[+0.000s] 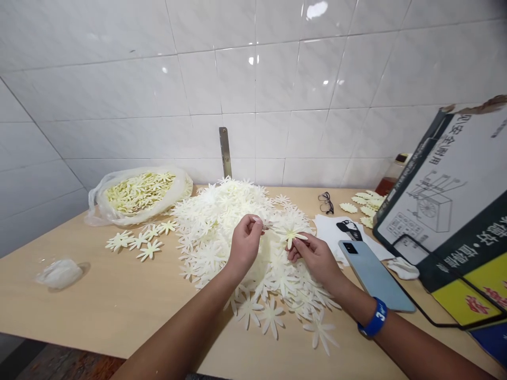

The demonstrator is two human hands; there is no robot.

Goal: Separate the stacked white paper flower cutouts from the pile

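My right hand (315,258) pinches a pale yellow flower-shaped cutout (292,235) by its petals, a little above a large heap of white flower cutouts (222,211). Left of it, my left hand (246,240) is closed, thumb against the fingers, over the middle of the heap. A small pale bit seems to show at its fingertips, too small to name. The two hands are apart. Several single flower cutouts (271,316) lie at the heap's near edge. A blue wristband (374,318) is on my right wrist.
At the back left sits a clear plastic bag (99,198) of yellowish cutouts, with loose yellow flowers (149,250) before it. A small plastic packet (59,273) lies far left. On the right are a phone (378,277), eyeglasses (326,202), oval cutouts (348,208) and a large box (431,206).
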